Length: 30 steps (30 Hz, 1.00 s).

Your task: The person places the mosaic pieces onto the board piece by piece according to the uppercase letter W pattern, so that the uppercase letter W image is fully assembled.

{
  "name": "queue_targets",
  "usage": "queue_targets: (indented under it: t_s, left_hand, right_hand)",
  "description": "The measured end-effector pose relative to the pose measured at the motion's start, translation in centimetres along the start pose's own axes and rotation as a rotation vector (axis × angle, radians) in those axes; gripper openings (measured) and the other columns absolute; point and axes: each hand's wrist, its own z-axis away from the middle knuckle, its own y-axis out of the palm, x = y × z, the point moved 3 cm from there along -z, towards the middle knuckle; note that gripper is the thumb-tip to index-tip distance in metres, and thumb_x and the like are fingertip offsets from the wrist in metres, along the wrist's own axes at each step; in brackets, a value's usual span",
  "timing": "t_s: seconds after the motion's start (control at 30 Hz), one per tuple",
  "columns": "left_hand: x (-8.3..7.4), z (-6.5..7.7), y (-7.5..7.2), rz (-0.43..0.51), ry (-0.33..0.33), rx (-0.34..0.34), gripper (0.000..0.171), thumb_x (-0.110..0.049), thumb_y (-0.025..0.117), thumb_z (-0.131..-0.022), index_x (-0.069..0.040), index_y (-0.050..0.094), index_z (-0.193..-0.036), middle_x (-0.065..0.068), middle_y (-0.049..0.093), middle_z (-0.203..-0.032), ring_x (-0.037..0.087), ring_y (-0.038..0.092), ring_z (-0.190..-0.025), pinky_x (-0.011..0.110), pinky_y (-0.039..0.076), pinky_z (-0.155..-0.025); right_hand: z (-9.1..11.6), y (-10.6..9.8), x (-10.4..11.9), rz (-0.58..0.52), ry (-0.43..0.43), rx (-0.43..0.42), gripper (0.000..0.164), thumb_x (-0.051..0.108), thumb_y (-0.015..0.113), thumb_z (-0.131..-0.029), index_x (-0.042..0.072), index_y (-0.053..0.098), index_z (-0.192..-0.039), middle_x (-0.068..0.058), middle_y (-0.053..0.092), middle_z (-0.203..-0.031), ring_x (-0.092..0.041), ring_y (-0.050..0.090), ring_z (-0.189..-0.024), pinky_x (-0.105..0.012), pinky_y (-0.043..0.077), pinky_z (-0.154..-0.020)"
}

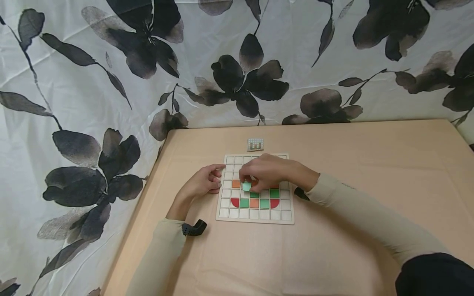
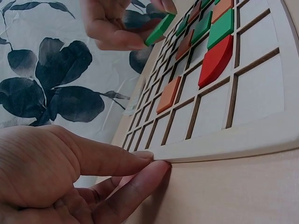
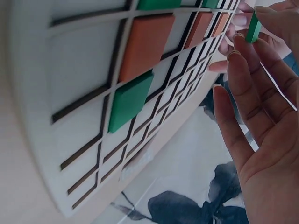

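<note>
A white grid board (image 1: 224,213) lies on the table. My right hand (image 1: 268,170) is over its middle, pinching a green square tile (image 1: 246,186) between thumb and fingertips. In the left wrist view this green tile (image 2: 160,29) is tilted and raised above the squares. My left hand (image 1: 200,181) is at the board's left side, its fingertips touching the rim. Set in the board are an orange tile (image 1: 235,184), a green tile (image 1: 274,193) and a lower row with red rounded tiles (image 1: 235,202) at its ends. The right hand hides part of the upper squares.
Just behind the board is a small card (image 1: 255,144) with a grid pattern. The wooden table (image 1: 370,164) extends widely to the right. A white floral cloth (image 1: 207,37) hangs behind the table and along its left side.
</note>
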Motion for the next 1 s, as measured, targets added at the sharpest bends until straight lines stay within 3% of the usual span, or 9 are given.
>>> queue_targets:
  t_s: [0.27, 0.5, 1.0]
  left_hand:
    - [0.0, 0.0, -0.1, -0.009, -0.001, 0.0, 0.063, 0.014, 0.061, -0.093, -0.008, 0.046, -0.15, 0.014, 0.046, -0.115, 0.019, 0.054, -0.087, 0.03, 0.06, -0.072]
    - [-0.1, 0.0, -0.1, -0.014, -0.005, -0.004, 0.062, 0.014, 0.06, -0.093, -0.008, 0.047, -0.149, 0.013, 0.046, -0.113, 0.018, 0.054, -0.085, 0.029, 0.059, -0.071]
    - [-0.1, -0.1, 0.0, -0.017, -0.007, -0.008, 0.063, 0.014, 0.061, -0.092, -0.009, 0.048, -0.149, 0.013, 0.047, -0.112, 0.019, 0.054, -0.085, 0.029, 0.059, -0.07]
  right_hand:
    - [-1.7, 0.6, 0.8, 0.007, -0.008, 0.024, 0.021, 0.03, 0.074, -0.087, 0.02, 0.068, -0.105, 0.005, 0.063, -0.087, -0.006, 0.052, -0.075, -0.024, 0.042, -0.063]
    - [-2.8, 1.3, 1.2, 0.076, -0.002, 0.037, 0.022, 0.032, 0.074, -0.085, 0.022, 0.069, -0.104, 0.011, 0.058, -0.083, -0.006, 0.052, -0.072, -0.023, 0.042, -0.061]
    - [-3.7, 2.0, 1.6, 0.153, -0.023, 0.038, 0.021, 0.036, 0.074, -0.085, 0.022, 0.069, -0.1, 0.011, 0.053, -0.084, -0.006, 0.05, -0.067, -0.022, 0.038, -0.054]
